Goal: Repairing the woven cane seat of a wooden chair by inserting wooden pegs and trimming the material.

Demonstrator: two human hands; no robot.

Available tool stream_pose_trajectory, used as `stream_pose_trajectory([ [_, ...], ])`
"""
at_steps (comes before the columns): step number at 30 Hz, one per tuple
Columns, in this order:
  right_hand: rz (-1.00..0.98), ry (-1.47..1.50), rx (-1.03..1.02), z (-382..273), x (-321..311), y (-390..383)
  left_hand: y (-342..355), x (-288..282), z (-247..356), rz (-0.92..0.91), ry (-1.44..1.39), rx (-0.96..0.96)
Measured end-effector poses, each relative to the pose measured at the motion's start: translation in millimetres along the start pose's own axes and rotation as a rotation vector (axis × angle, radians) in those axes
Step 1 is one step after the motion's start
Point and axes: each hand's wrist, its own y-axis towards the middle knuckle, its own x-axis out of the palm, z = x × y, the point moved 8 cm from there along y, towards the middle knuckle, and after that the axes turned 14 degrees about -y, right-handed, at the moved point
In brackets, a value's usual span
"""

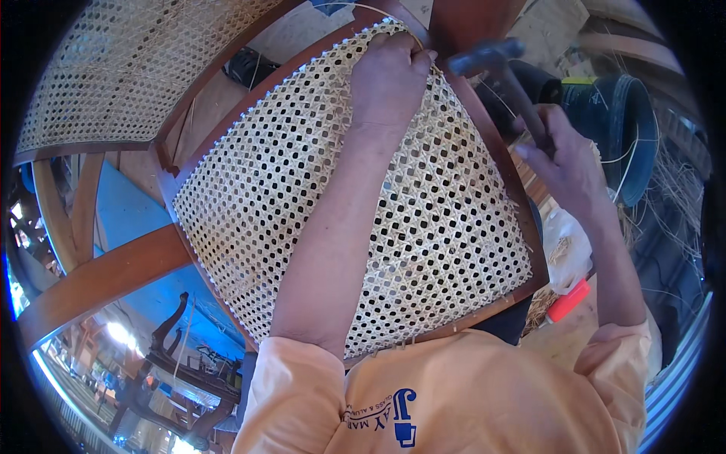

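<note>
A woven cane panel [446, 212] with square holes and open weave fills a reddish-brown wooden chair frame [490, 151]. My left hand [384, 79] is closed at the panel's top corner, beside a thin loose cane strand [417, 38]; what its fingertips hold is hidden. My right hand [563, 163] grips a dark hammer [520, 94], slightly blurred, its head raised just right of my left hand above the frame's edge.
A second cane-panelled wooden piece [98, 76] stands at upper left, over a blue sheet [128, 197]. Dark wooden pieces [212, 393] lie lower left. At right are a dark green bucket [628, 136], loose fibres [669, 212], a white bag [567, 250] and a red plastic object [567, 300].
</note>
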Motion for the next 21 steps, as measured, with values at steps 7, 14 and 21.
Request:
stream_pose_trajectory([
  [7, -0.231, -0.172, -0.029, 0.3, 20.4, 1.3, 1.2, 2.9, -0.6, -0.013, -0.003, 0.038],
  [14, -0.177, -0.135, -0.069, -8.5, 18.3, 5.1, 1.3, 3.0, -3.5, -0.02, -0.011, -0.002],
  [21, -0.277, -0.186, -0.048, -3.3, 37.1, 8.0, 0.9, 1.2, 0.2, 0.025, 0.014, 0.069],
])
